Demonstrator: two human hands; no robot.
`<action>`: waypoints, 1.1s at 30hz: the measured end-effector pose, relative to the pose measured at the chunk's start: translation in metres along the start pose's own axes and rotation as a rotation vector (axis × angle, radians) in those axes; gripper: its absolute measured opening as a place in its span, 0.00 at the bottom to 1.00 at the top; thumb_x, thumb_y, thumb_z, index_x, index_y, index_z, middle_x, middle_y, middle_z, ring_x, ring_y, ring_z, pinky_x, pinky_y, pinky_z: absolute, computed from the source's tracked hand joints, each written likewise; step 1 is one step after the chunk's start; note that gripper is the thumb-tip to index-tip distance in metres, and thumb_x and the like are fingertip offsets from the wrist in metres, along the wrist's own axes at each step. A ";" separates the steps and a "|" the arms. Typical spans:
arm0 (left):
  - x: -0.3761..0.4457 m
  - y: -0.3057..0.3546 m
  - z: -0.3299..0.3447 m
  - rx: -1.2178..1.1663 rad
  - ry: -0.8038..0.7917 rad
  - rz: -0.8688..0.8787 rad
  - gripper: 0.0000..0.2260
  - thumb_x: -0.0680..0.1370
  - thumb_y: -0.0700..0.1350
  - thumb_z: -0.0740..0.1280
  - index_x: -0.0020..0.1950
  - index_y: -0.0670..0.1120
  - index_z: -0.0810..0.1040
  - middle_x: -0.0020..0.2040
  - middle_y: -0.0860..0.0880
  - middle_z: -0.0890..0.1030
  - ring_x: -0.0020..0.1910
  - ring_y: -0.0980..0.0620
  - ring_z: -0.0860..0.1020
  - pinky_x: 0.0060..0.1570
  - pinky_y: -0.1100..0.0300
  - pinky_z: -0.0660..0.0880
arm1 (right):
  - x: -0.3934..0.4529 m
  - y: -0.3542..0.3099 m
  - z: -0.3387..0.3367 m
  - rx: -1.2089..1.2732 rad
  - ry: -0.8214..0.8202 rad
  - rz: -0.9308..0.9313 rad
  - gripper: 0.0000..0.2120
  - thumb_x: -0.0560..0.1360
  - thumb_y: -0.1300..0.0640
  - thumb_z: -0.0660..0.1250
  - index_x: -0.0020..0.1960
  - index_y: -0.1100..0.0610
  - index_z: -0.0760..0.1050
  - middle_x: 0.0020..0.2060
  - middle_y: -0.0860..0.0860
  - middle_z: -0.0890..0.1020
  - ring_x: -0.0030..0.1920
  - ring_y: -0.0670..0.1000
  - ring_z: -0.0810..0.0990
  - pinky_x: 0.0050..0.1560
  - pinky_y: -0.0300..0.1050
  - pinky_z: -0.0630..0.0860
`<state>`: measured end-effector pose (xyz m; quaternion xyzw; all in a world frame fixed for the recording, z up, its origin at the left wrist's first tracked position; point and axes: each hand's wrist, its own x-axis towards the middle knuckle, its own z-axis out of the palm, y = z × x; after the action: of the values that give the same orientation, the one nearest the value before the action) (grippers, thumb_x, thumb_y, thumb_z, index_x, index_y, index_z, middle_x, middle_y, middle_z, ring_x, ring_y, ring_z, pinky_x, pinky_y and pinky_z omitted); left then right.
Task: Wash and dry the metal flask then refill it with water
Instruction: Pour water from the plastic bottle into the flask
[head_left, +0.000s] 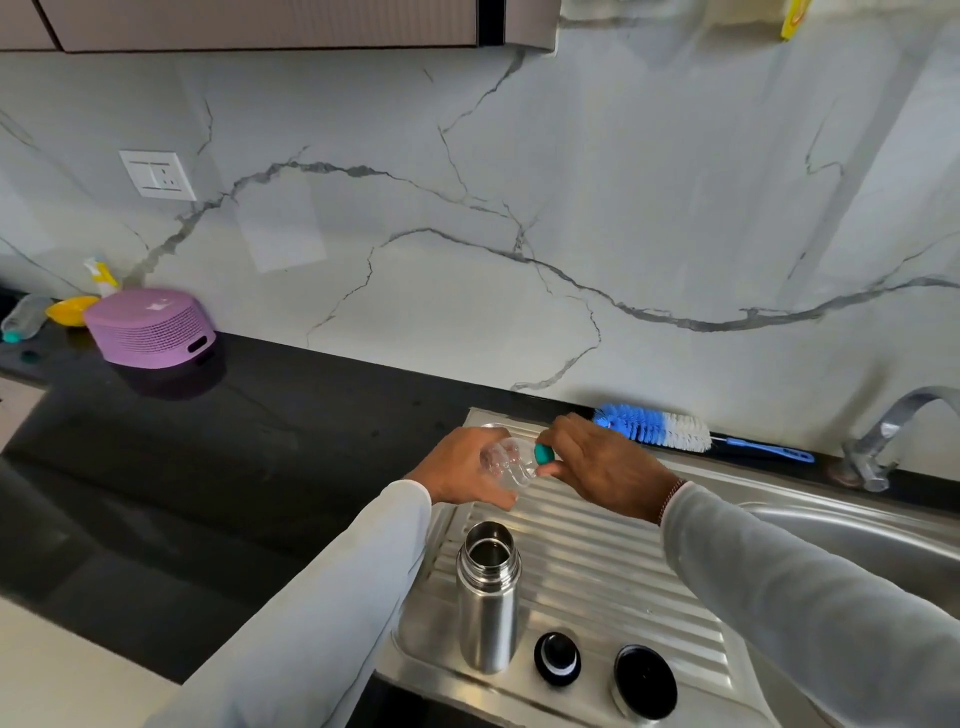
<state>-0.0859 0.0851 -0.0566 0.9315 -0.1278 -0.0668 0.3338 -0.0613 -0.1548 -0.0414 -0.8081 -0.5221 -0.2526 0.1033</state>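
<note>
Metal flask (488, 597): upright on the ribbed steel drainboard (613, 566), near edge, long axis vertical, mouth open & facing up. No lid on. Looks washed/dried already (judgement), so refill step in hand.

Stopper (557, 658) & cap (644, 682): both off, on drainboard just right of flask base, cap further right, neither touching it.

Clear plastic bottle (506, 462): held in the air beyond the flask, lying roughly level, long axis left–right, teal cap (544, 453) at its right end. Contents can't be told.

Left hand (462, 467): fingers curled round bottle body, gripping.
Right hand (602, 462): thumb & fingertips pinch teal cap; likely unscrewing it (judgement).

Key relation: flask mouth sits directly nearer the person than the bottle & below it, under the left hand; left hand nearer to it than right. To pour, bottle's neck end must swing from pointing right to pointing down over the mouth. Narrow mouth = spill risk.

Bottle brush (654, 426): blue/white, lying along far edge by wall, right of hands.
Tap (883, 431): far right; sink basin (852, 535) below.
Purple basket (148, 327): inverted on black counter (234, 441), far left.
</note>
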 end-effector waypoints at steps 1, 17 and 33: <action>0.000 0.001 0.001 0.003 0.001 0.011 0.29 0.64 0.54 0.82 0.62 0.51 0.78 0.54 0.53 0.83 0.52 0.52 0.82 0.54 0.53 0.83 | 0.003 0.001 -0.001 -0.052 0.003 -0.024 0.15 0.84 0.46 0.55 0.53 0.57 0.71 0.44 0.53 0.77 0.39 0.50 0.73 0.37 0.40 0.70; -0.002 -0.014 0.000 -0.323 0.117 -0.025 0.27 0.66 0.55 0.82 0.63 0.56 0.79 0.55 0.56 0.84 0.54 0.56 0.83 0.55 0.60 0.81 | 0.011 -0.012 0.025 0.700 -0.185 0.718 0.33 0.69 0.27 0.68 0.61 0.51 0.76 0.46 0.45 0.83 0.47 0.43 0.82 0.52 0.46 0.81; 0.019 -0.019 -0.017 -0.562 0.172 -0.194 0.52 0.60 0.60 0.83 0.79 0.57 0.61 0.69 0.56 0.73 0.66 0.56 0.73 0.64 0.57 0.72 | 0.056 0.016 0.086 0.808 -0.087 0.829 0.24 0.67 0.50 0.81 0.60 0.52 0.80 0.50 0.43 0.85 0.47 0.42 0.85 0.45 0.30 0.77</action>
<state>-0.0607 0.1043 -0.0567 0.8129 0.0138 -0.0520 0.5799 -0.0027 -0.0801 -0.0838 -0.8512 -0.2209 0.0617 0.4722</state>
